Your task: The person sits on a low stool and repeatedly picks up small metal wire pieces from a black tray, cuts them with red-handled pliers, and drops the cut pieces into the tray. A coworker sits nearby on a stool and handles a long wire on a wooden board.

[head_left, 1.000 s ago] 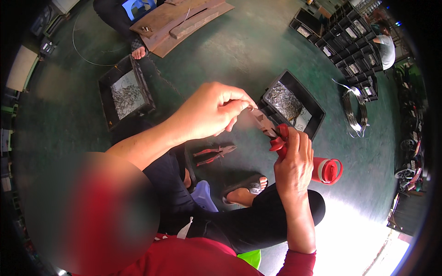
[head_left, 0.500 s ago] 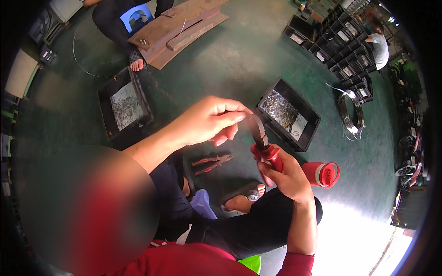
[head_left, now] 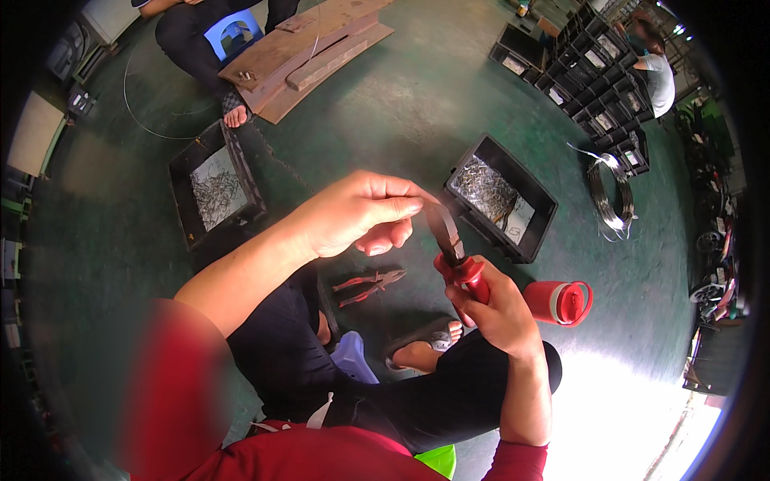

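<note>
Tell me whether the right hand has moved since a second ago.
Yes: against the red bottle, the right hand now sits lower in the view.

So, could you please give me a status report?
Right hand gripping pliers. Left hand at pliers' tip; anything held too small to tell. Other pliers on floor, not in the way.

Red-handled pliers (head_left: pixel 459 269) slant up and leftward in midair, dark jaws hard to read edge-on.
</note>
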`<state>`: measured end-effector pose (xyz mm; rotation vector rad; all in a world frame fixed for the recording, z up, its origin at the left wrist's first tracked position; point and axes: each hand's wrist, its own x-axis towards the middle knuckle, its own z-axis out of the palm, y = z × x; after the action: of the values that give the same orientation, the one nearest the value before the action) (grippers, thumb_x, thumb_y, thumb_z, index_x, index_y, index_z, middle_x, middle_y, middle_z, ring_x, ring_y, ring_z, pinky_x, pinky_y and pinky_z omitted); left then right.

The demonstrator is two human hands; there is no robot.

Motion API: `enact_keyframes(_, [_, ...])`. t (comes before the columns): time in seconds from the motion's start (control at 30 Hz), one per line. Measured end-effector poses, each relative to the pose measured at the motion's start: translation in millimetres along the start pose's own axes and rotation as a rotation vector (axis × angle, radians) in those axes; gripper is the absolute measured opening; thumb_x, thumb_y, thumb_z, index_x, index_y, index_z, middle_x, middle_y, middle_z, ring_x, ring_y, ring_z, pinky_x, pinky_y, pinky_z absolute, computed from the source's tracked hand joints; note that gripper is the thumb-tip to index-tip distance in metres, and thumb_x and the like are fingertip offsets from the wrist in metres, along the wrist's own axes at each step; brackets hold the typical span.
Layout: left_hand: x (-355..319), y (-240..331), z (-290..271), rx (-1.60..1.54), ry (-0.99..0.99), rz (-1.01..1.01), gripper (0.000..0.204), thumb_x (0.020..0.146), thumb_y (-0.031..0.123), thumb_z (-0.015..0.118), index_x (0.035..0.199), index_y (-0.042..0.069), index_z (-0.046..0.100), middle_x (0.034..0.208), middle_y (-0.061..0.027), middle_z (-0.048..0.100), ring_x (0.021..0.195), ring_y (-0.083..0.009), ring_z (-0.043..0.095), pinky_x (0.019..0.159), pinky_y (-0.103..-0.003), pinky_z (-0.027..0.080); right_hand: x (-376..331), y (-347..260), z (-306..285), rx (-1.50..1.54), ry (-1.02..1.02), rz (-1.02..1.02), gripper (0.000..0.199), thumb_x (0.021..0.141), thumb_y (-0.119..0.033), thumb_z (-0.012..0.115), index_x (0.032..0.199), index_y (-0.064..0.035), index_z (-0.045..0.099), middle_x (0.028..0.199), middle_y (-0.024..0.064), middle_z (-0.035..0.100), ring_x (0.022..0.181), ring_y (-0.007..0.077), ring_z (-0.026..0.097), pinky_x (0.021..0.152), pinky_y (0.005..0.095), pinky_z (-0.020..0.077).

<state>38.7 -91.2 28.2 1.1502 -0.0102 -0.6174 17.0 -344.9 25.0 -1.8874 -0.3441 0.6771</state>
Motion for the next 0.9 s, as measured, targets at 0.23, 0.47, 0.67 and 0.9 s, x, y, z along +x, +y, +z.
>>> enact_keyframes(0.23, [-2, 1, 0, -0.011, 0.004, 0.004, 0.029, 0.101, 0.015, 0.048, 0.121, 0.001, 0.062, 0.064, -0.0020, 0.055, 0.045, -0.0046, 0.040, 0.041, -0.019, 0.031, 0, -6, 3, -0.082, 0.065, -0.031, 0.025, 0.087, -0.004, 0.065, 0.111, -0.0021, 0.060, 0.080, -0.0006, 0.055, 0.066, 0.0070, 0.048, 0.061, 0.0239, 0.0410])
enact_keyframes(0.47, [-6, 3, 6, 0.291, 0.039, 0.088, 0.028, 0.101, 0.016, 0.047, 0.121, 0.004, 0.063, 0.064, -0.0009, 0.056, 0.048, -0.0047, 0.045, 0.044, -0.021, 0.036, -2, -9, 4, -0.258, 0.160, -0.073, 0.022, 0.086, -0.004, 0.063, 0.108, -0.0016, 0.060, 0.082, 0.0031, 0.061, 0.072, 0.0097, 0.053, 0.069, 0.0261, 0.0448])
enact_keyframes(0.67, [-14, 1, 13, 0.630, 0.087, 0.150, 0.026, 0.101, 0.014, 0.045, 0.116, 0.002, 0.063, 0.060, -0.0019, 0.056, 0.051, -0.0057, 0.048, 0.049, -0.023, 0.041, 2, -5, 8, -0.217, 0.152, -0.011, 0.021, 0.085, -0.003, 0.065, 0.105, -0.0003, 0.059, 0.082, 0.0058, 0.064, 0.075, 0.0107, 0.055, 0.074, 0.0265, 0.0462])
enact_keyframes(0.9, [-13, -11, 12, 0.811, 0.139, 0.393, 0.020, 0.097, 0.003, 0.045, 0.107, -0.003, 0.061, 0.056, -0.0083, 0.056, 0.050, -0.0129, 0.057, 0.051, -0.028, 0.046, 14, 2, 13, -0.334, 0.181, 0.017, 0.019, 0.083, -0.002, 0.068, 0.100, 0.0002, 0.060, 0.080, 0.0079, 0.065, 0.073, 0.0102, 0.055, 0.072, 0.0262, 0.0470])
